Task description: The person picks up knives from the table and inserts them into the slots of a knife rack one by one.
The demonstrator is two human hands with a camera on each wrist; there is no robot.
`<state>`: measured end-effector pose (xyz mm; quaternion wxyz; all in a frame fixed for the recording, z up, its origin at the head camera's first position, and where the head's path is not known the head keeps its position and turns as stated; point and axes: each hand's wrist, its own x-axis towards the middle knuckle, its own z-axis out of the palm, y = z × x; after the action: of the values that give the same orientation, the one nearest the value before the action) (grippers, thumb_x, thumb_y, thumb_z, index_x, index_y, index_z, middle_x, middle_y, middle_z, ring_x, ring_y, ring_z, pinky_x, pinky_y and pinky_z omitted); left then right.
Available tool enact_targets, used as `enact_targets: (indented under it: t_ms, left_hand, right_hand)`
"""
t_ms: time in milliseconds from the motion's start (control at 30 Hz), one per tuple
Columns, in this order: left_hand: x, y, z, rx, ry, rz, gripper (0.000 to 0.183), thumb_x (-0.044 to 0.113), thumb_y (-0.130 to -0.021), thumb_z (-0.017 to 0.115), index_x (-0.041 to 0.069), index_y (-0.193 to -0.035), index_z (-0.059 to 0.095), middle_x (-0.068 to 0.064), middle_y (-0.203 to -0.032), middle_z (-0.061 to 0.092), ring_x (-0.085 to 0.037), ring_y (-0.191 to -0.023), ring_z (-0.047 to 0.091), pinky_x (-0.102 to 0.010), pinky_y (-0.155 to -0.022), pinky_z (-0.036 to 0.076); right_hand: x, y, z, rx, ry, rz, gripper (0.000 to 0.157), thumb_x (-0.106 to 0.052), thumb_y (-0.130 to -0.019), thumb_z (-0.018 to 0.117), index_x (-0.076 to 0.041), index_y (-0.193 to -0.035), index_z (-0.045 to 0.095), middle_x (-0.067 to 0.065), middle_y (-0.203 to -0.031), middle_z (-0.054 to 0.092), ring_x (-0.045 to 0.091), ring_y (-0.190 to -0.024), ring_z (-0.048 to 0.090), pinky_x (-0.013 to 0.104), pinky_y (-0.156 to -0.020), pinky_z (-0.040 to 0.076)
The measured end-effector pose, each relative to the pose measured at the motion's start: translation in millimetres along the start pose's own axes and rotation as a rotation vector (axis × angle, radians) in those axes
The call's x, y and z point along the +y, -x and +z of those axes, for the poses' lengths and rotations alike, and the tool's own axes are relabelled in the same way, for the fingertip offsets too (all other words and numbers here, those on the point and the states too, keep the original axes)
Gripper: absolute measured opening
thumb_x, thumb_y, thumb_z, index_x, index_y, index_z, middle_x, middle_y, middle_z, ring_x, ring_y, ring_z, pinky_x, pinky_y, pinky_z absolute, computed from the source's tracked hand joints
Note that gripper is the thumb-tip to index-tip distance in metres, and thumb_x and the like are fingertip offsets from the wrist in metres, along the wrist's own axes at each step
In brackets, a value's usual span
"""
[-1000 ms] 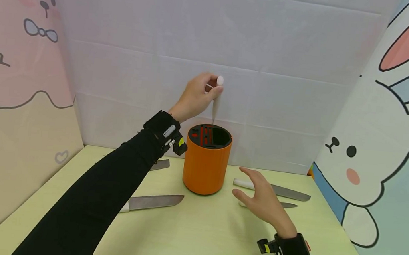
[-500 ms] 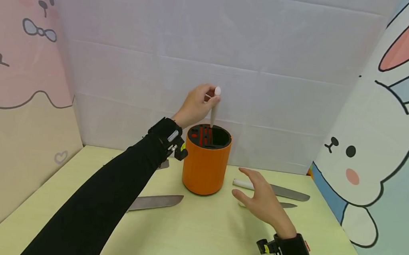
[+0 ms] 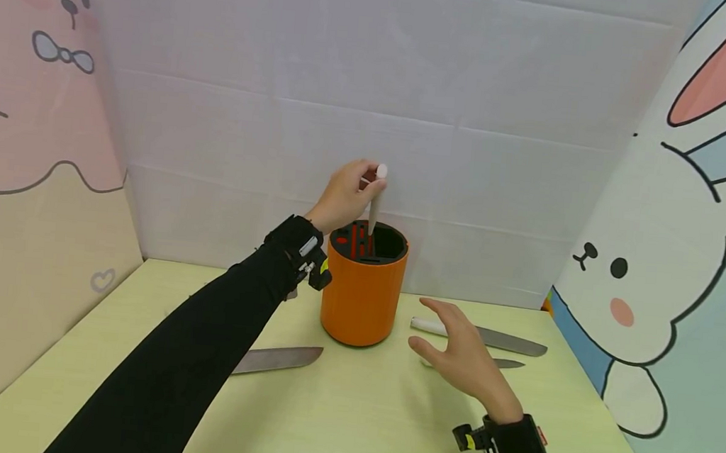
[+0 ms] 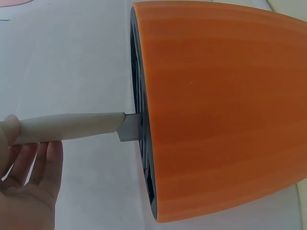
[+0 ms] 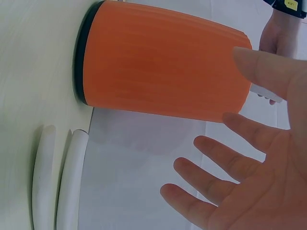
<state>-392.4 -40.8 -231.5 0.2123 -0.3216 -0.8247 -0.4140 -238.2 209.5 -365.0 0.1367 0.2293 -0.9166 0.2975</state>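
Observation:
My left hand (image 3: 348,193) pinches the white handle of a knife (image 4: 72,126) above the orange knife block (image 3: 360,301). The blade is mostly down inside a slot of the block's black top; in the left wrist view only a short piece of steel shows between handle and rim. My right hand (image 3: 464,355) hovers over the table with fingers spread and nothing in them. Beneath and behind it lie a large knife (image 3: 510,341) and a smaller knife (image 3: 508,364), whose white handles show side by side in the right wrist view.
Another broad knife (image 3: 282,359) lies left of the block, its handle hidden behind my left sleeve (image 3: 200,342). A sliver of one more blade (image 3: 292,294) peeks out beside the left wrist. A white sheet (image 3: 501,180) hangs behind the table, with cartoon-printed panels at both sides.
My left hand has moved downward, and the knife has sunk into the block until its handle is close to the top. The right hand has kept its place.

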Motion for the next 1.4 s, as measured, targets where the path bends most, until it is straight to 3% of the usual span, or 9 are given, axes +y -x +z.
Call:
enact_targets:
  t_ms: [467,1400]
  left_hand:
    - [-11.0,2.0,7.4,-0.019,0.012,-0.054,0.03,0.022,-0.101,0.051,0.006,-0.127,0.052,-0.007,-0.108,0.053,-0.018,-0.093,0.051,-0.03,-0.084,0.045]
    - [-12.4,5.0,8.0,-0.055,-0.017,-0.136,0.046,0.02,-0.1,0.053,0.005,-0.142,0.04,-0.01,-0.121,0.05,-0.019,-0.1,0.054,-0.029,-0.081,0.05]
  right_hand:
    - [-2.9,0.3,-1.1,0.008,-0.006,-0.012,0.063,-0.037,-0.089,0.069,-0.02,-0.143,0.041,0.005,-0.141,0.042,0.025,-0.128,0.039,0.053,-0.1,0.039]
    - [-2.2,-0.2,-0.2,0.002,-0.013,-0.025,0.062,-0.037,-0.089,0.069,-0.02,-0.142,0.041,0.006,-0.141,0.042,0.025,-0.128,0.039,0.054,-0.1,0.038]
